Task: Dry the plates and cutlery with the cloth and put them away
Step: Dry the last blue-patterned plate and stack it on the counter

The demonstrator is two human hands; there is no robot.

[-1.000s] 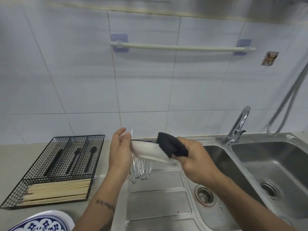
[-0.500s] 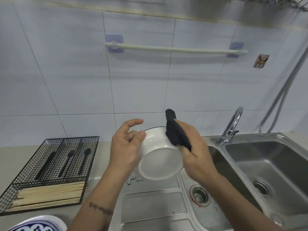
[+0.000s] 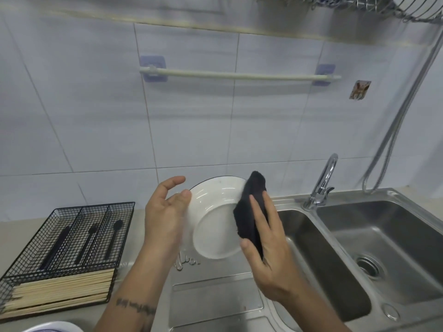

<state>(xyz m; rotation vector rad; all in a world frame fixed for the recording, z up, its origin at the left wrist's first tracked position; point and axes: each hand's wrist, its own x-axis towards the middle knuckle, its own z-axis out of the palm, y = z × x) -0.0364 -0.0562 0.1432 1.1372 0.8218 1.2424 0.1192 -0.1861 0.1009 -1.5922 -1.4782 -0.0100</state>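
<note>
A white plate (image 3: pixel 213 212) with a thin dark rim is held upright above the steel draining board, its underside facing me. My left hand (image 3: pixel 165 219) holds the plate's left edge, thumb on the rim and index finger lifted off. My right hand (image 3: pixel 266 245) presses a folded black cloth (image 3: pixel 250 209) against the plate's right side with straight fingers and the thumb under the cloth. Several metal pieces of cutlery (image 3: pixel 185 262) lie on the draining board, mostly hidden behind the plate and my left wrist.
A black wire cutlery tray (image 3: pixel 72 238) at the left holds black utensils and wooden chopsticks. A blue-patterned plate (image 3: pixel 55 328) peeks in at the bottom left. A double steel sink (image 3: pixel 388 248) with a tap (image 3: pixel 323 185) lies at the right. A dish rack (image 3: pixel 383 7) hangs above.
The plate has been tipped from nearly flat to upright with its underside towards me. The right hand's cloth has slid onto the plate's right side. The view has lifted slightly.
</note>
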